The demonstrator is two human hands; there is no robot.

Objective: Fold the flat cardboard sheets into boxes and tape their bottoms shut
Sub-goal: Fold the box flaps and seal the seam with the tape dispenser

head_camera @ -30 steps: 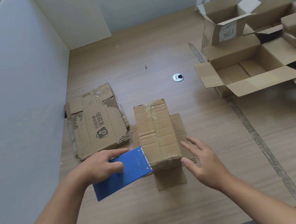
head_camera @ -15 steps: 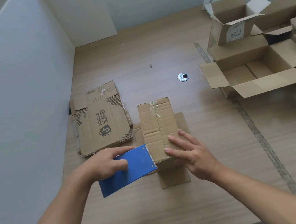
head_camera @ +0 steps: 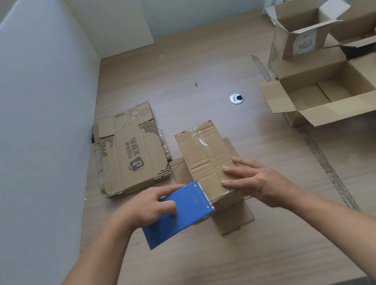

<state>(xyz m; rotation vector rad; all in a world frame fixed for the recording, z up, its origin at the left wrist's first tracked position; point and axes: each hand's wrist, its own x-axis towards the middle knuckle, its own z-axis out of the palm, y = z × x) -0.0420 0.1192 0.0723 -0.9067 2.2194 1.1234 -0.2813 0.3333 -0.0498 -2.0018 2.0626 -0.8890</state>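
Right hand [head_camera: 258, 180] now down on box [head_camera: 204, 149]
Flat fingers [head_camera: 234, 168] press it; left hand [head_camera: 147, 207] alongside grips dispenser [head_camera: 180, 214]; bottom looks nearly sealed.

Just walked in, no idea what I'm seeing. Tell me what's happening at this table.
A person is taping a small cardboard box. The left hand grips a blue tape tool at the box's near edge; the right hand presses flat on its top face. More flat sheets lie stacked to the left, open boxes at the right.
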